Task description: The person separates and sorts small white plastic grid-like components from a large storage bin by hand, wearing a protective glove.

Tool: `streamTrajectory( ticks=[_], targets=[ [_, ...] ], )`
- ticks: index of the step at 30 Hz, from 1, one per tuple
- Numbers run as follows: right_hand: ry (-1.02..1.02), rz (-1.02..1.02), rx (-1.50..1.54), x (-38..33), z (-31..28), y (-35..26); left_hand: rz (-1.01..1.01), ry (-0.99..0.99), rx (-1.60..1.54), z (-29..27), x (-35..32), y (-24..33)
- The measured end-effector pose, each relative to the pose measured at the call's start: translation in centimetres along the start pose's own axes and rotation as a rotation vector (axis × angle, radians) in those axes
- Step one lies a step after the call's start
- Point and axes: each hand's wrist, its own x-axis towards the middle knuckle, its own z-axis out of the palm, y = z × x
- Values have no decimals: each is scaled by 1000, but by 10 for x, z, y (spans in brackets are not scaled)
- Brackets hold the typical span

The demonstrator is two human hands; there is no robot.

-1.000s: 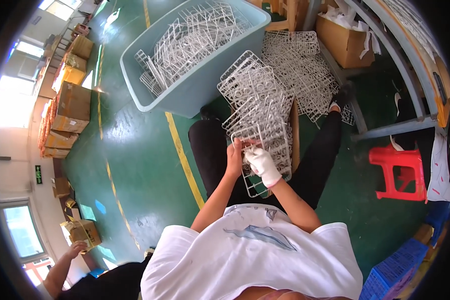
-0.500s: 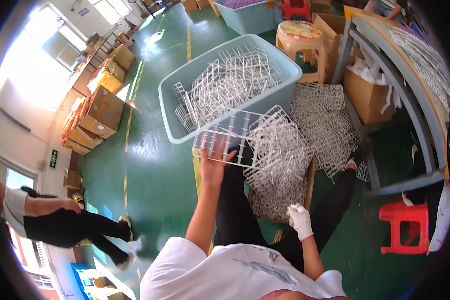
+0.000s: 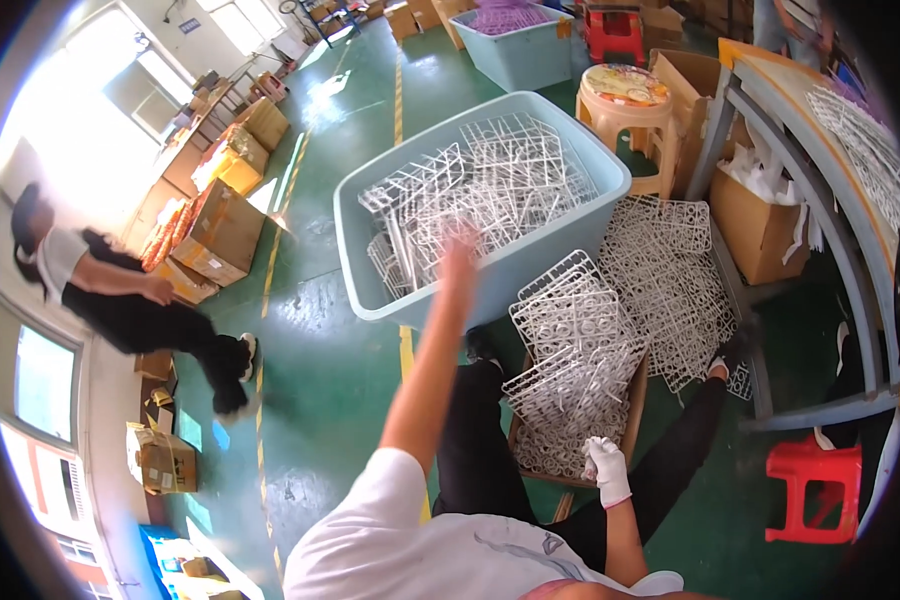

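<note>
My bare left hand reaches over the pale blue plastic tub, blurred by motion so its fingers cannot be made out. Inside the tub lies a heap of white plastic grid frames, one of them resting on top toward the left. My right hand wears a white glove and is closed, with whatever is in it hidden. It is close to a cardboard box between my legs, which holds small white rings with more white grid pieces piled on top.
Flat white grids cover the floor right of the box, beside a grey metal-framed table. A beige stool stands behind and a red stool at right. Another person walks at left.
My left hand has moved forward over the tub, and the grid it had been touching is now on the heap there. My right hand stays closed. The person at left has moved farther off.
</note>
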Motion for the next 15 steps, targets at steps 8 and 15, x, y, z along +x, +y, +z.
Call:
streamTrajectory(
  ticks=[8, 15],
  targets=[
    [-790, -60, 88, -16, -16, -2, -79, -940, -632, 164, -255, 94],
    [-770, 137, 30, -42, -31, 6, -95, -791, -497, 160, -293, 79]
  ],
)
